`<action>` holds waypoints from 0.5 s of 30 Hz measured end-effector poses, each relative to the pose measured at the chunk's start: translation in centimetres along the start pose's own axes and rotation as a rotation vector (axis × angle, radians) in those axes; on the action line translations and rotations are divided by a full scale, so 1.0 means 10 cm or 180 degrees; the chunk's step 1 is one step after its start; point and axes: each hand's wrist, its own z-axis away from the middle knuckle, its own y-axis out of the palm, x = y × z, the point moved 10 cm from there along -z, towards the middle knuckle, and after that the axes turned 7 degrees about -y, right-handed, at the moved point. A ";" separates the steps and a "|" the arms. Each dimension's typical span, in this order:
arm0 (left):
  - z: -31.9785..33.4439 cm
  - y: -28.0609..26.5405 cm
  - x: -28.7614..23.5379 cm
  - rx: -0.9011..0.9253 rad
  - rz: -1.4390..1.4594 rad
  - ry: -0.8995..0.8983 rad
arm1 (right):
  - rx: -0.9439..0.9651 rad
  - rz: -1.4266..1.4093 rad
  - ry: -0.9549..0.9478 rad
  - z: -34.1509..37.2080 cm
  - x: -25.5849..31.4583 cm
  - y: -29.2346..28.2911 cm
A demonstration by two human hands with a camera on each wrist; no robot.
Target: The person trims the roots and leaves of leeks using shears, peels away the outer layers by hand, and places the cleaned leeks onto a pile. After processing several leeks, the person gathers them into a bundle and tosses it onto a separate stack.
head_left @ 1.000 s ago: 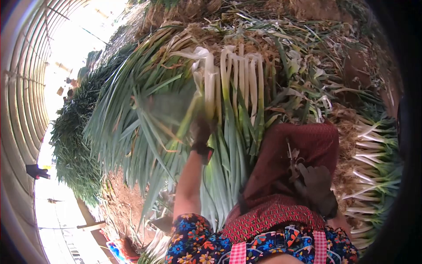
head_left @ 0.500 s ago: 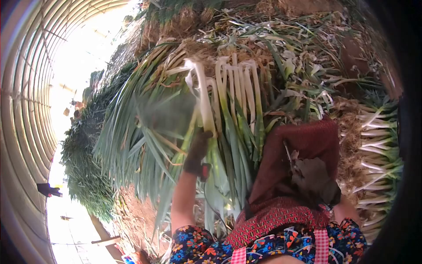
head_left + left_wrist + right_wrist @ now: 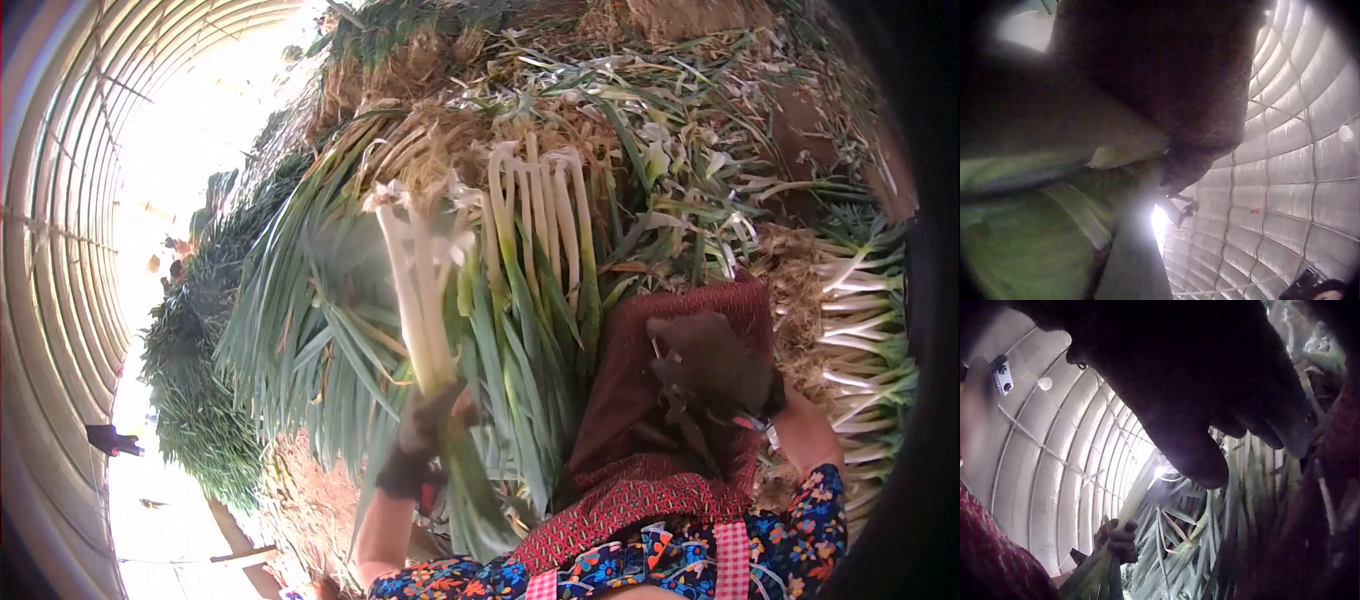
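My gloved left hand (image 3: 430, 425) grips long green onions (image 3: 425, 320) low on their pale stalks. Their white, rooty ends point up and away, while the green leaves hang toward my body. Across the lap of the dark red apron (image 3: 625, 400), my gloved right hand (image 3: 715, 370) lies with its fingers extended and relaxed. In the right wrist view its dark fingers (image 3: 1191, 456) show close up, and a thin grey strip (image 3: 1325, 494) lies beside them against the apron. Glove and green leaf (image 3: 1016, 231) fill much of the left wrist view.
A row of green onions (image 3: 550, 210) lies right in front, roots away from me. Broad leaves (image 3: 290, 290) spread to the left. More onions (image 3: 850, 350) are stacked at the right, and peeled scraps (image 3: 690, 150) litter the ground behind. A ribbed greenhouse wall (image 3: 60, 250) curves up at left.
My left hand has drawn green onions out of the row, back toward my body and to the left. The right hand has shifted slightly forward on the lap and its fingers have straightened.
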 end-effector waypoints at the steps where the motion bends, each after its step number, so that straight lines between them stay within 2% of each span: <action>1: 0.15 0.00 0.08 -0.0096 0.0237 -0.0268 | 0.0007 -0.0057 -0.0058 -0.17 0.00 -0.01; 3: 0.39 0.00 0.13 -0.0098 -0.0292 0.0003 | -0.0060 -0.0195 -0.0244 -0.53 0.04 0.05; 5: 0.63 0.10 0.20 -0.0231 0.0006 -0.0387 | -0.0180 -0.0365 -0.0494 -0.88 0.14 0.22; 7: 0.63 -0.05 0.40 -0.0089 -0.0761 0.0105 | -0.0360 -0.0620 -0.0752 -1.24 0.40 0.30; 9: 0.66 0.06 0.32 -0.0031 -0.0856 0.0211 | -0.0695 -0.1080 -0.1092 -1.67 0.63 0.43; 10: 0.67 0.11 0.29 -0.0003 -0.0903 0.0265 | -0.0231 -0.1872 -0.0909 -1.90 0.75 0.45; 11: 0.71 0.16 0.25 0.0137 -0.1430 0.0631 | 0.0242 -0.2653 -0.0710 -2.07 0.87 0.49; 13: 0.74 0.22 0.24 0.0260 -0.1306 0.0626 | 0.0298 -0.3964 -0.0818 -2.48 0.97 0.88; 15: 0.77 0.24 0.39 0.0226 -0.0008 -0.0128 | 0.0449 -0.4432 -0.0797 -2.55 0.95 1.03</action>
